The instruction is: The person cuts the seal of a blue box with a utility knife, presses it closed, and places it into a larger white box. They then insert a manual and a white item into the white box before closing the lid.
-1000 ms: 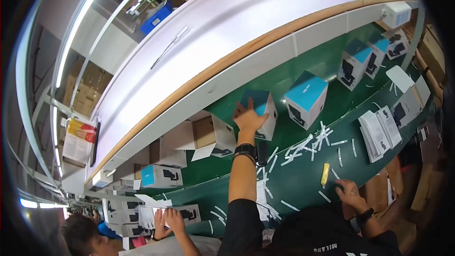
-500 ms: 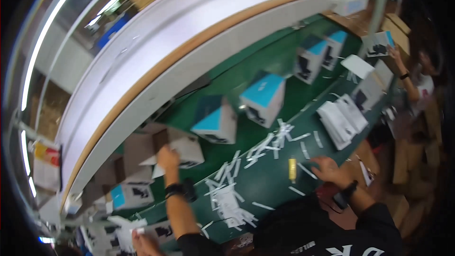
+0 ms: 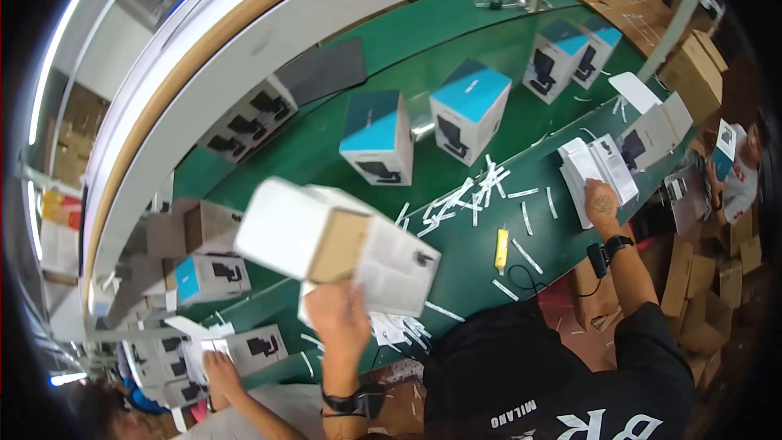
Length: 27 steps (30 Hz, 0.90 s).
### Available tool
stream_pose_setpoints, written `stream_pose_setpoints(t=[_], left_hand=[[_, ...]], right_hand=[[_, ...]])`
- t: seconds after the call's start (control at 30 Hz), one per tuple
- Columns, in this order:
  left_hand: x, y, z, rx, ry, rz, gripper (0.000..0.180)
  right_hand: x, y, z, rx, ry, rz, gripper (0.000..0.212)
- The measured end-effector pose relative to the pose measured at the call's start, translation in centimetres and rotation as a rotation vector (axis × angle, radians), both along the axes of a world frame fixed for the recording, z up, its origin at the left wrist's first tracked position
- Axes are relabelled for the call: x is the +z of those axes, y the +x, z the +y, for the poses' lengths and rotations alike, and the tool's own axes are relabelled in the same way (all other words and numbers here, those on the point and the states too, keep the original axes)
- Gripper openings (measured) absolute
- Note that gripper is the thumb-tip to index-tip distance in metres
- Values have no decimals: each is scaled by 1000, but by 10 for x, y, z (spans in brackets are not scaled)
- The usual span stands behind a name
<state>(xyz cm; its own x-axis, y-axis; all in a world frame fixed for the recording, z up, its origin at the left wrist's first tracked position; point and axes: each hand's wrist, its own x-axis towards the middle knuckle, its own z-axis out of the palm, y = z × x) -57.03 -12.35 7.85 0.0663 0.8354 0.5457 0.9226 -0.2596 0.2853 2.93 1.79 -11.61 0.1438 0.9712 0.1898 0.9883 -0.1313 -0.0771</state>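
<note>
My left hand (image 3: 338, 322) grips the near edge of a white carton (image 3: 387, 265) by its open end. The carton tilts above the green bench, its large white flap hanging out and brown cardboard showing inside. My right hand (image 3: 601, 205) has its fingers curled on the edge of a stack of folded white leaflets (image 3: 577, 165); how many it holds is hidden. Between my hands lie a yellow utility knife (image 3: 501, 251) and loose white paper strips (image 3: 460, 204).
Blue-topped boxes (image 3: 471, 110) stand along the green bench. An open white carton (image 3: 652, 134) is beyond the leaflets. At left, a co-worker's hand (image 3: 221, 371) touches a white box; at right, another person (image 3: 737, 171) holds a box. Brown cartons (image 3: 705, 310) crowd the right floor.
My left hand has brought the open carton from the far left toward me, over the strips. My right hand has moved from the bench beside the knife up to the leaflets.
</note>
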Motion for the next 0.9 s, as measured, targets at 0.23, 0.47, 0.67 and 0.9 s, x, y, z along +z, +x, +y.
stream_pose_setpoints(t=[0.23,0.47,0.67,0.9], left_hand=[[-47,77,-42,-357,-16,-40,20],[-51,56,-53,-466,-11,-112,21],[-66,71,-87,-280,-122,-165,23],[-3,102,-77,-261,-286,-695,28]], right_hand=[[1,7,3,19,35,-21,15],[14,19,-12,-84,383,109,19],[106,-17,-22,-99,462,405,29],[197,-162,-124,337,296,1246,20]])
